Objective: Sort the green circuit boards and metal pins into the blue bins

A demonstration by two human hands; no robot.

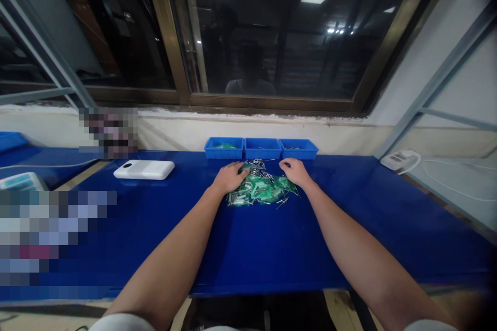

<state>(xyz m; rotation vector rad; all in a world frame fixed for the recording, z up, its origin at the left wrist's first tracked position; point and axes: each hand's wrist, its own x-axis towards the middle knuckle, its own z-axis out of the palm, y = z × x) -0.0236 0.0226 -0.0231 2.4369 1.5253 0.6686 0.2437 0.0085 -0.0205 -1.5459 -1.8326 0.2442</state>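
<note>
A pile of small green plastic packets (264, 190) and loose thin metal pins (259, 167), perhaps rivets, lies on the blue tabletop (264, 253). My left hand (230, 177) rests against the pile's left side, its fingers stretched out over the edge of the packets and pins. On the right, my right hand (295, 170) is just above the pile's upper right edge. Its fingers are curled in towards the thumb, and whatever may be between them is too small to make out.
Behind the pile stand three blue bins: the left bin (224, 154) holds green packets, the middle bin (263, 154) shows only its walls, and the right bin (298, 155) has a few small pieces. A white power bank (144, 169) lies left. A white power strip (399, 160) sits right.
</note>
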